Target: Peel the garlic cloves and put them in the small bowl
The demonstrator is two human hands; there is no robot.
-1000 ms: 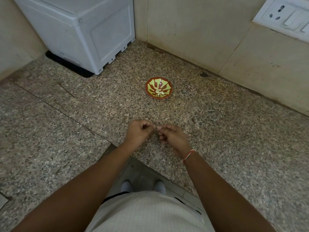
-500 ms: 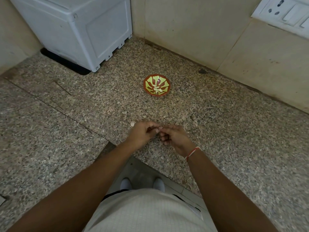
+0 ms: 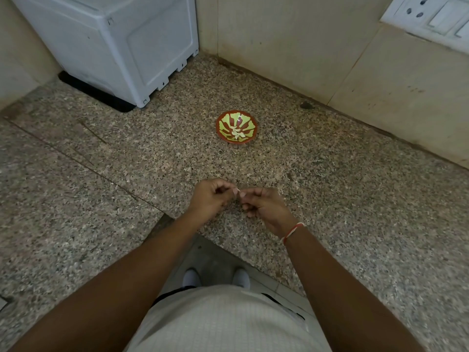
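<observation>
Left hand (image 3: 212, 199) and right hand (image 3: 264, 205) both pinch one garlic clove (image 3: 237, 193) above the bench (image 3: 355, 199) near the small bowl (image 3: 236, 127) (light, papery skin, likely slippery; hold by ends).

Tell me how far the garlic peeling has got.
Done: a few pale peeled cloves already lie in the small bowl. In hand: the left hand and right hand pinch something small between their fingertips, too tiny to identify, probably another clove. Left: finishing that piece and dropping it in the bowl. No unpeeled garlic shows on the counter.
</observation>
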